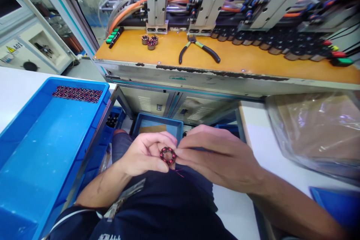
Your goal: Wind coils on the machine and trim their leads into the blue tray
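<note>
Head view — left fingers [159,165] clamp a wound ring [171,161] — right fingers [194,154] overlap, grip impossible to tell

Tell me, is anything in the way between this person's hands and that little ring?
Nothing visible is. The left hand holds the ring, and the right hand has its fingers right at the ring's edge. A thin wire shows just below, but blocks neither hand.

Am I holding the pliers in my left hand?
No, your left hand holds a small ring; the pliers lie on the bench.
</note>
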A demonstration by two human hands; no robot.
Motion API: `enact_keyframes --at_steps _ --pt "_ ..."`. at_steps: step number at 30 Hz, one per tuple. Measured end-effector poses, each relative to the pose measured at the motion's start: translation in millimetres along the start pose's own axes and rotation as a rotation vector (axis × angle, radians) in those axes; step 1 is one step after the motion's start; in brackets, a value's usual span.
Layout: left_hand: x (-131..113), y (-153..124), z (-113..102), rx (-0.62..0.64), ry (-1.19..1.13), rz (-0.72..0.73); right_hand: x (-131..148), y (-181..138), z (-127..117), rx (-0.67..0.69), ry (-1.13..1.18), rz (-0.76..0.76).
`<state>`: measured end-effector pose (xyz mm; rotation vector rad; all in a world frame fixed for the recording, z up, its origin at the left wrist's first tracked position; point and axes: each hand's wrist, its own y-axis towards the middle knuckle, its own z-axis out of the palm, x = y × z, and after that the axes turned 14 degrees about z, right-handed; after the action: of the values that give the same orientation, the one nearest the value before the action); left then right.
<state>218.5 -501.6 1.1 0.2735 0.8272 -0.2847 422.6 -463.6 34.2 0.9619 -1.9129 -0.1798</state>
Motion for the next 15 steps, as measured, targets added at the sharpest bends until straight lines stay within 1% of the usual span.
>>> enact_keyframes --at_steps 2,4,8,10,11,12,13,15 --pt "0 0 -1 0.007 0.034 0.024 1 -1 1 -0.019 -0.019 -0.006" --pt "0 0 -2 0.008 0.109 0.082 3 -2 5 -0.037 -0.025 0.026" --pt "-1 1 1 0.001 0.381 0.295 7 -7 19 -0.145 0.076 0.178" --pt "-2 0 2 -0.014 0.459 0.367 7 -10 26 -0.200 0.088 0.207" --pt "-2 0 1 -0.027 0.468 0.368 6 -11 28 -0.215 0.067 0.199" --pt "-3 -1 1 -0.036 0.467 0.336 5 -12 30 -0.224 0.036 0.180" --pt "-4 -2 0 -0.034 0.459 0.273 4 -12 31 -0.232 0.007 0.157" --pt "-6 -4 -2 -0.011 0.427 0.103 3 -13 31 -0.234 -0.029 0.125"
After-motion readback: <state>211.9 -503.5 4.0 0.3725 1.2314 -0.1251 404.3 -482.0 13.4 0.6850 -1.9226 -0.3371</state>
